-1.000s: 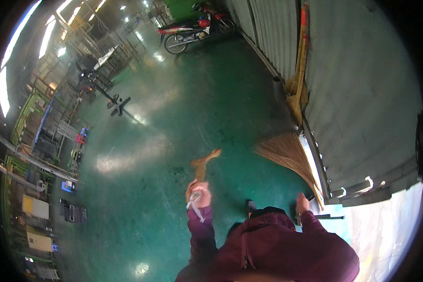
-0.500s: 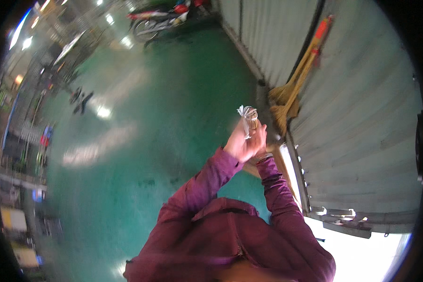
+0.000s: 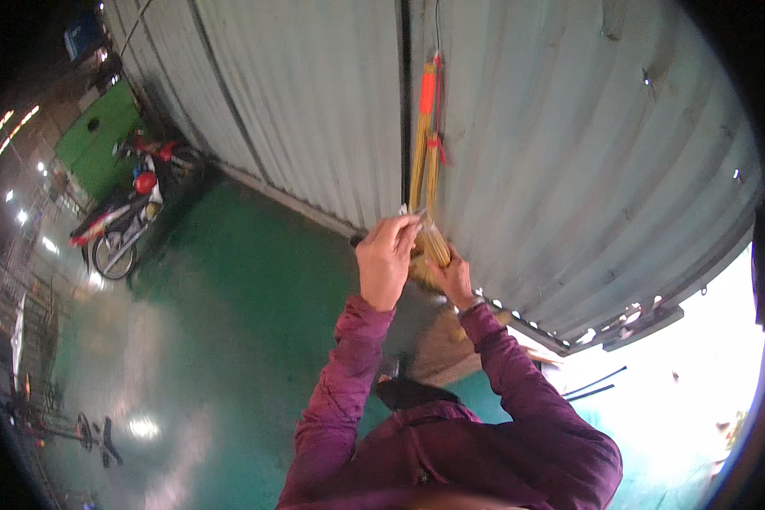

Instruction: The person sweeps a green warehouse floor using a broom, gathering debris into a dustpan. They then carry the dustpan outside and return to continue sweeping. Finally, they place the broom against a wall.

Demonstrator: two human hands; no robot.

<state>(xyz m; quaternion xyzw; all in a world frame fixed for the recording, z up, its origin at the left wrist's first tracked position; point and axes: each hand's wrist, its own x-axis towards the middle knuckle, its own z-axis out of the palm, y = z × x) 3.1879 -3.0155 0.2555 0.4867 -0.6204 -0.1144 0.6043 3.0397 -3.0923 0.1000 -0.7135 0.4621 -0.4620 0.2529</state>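
Note:
My right hand point(image 3: 456, 279) is wrapped round the lower part of a bundle of thin yellowish sticks point(image 3: 435, 246), which tilts up and to the left. Closed in a pinch, my left hand point(image 3: 387, 259) is at the bundle's upper end, where a small pale strip point(image 3: 422, 216) shows by the fingertips. Part of that end is hidden behind the left fingers. Just beyond my hands, two brooms with yellow handles point(image 3: 425, 140) and red-orange tops lean against the wall. My hands cover most of their straw heads point(image 3: 423, 272).
A grey corrugated metal wall point(image 3: 535, 153) runs across the front and right. At the far left a red and white motorcycle point(image 3: 140, 200) stands on the green floor point(image 3: 246, 272). Beside my right arm is a brown board point(image 3: 442, 344). Bright light comes through an opening at the lower right.
My view has turned right, toward the wall and brooms. My hands, close together before, are now apart: the right grips the bundle lower down while the left pinches at its top.

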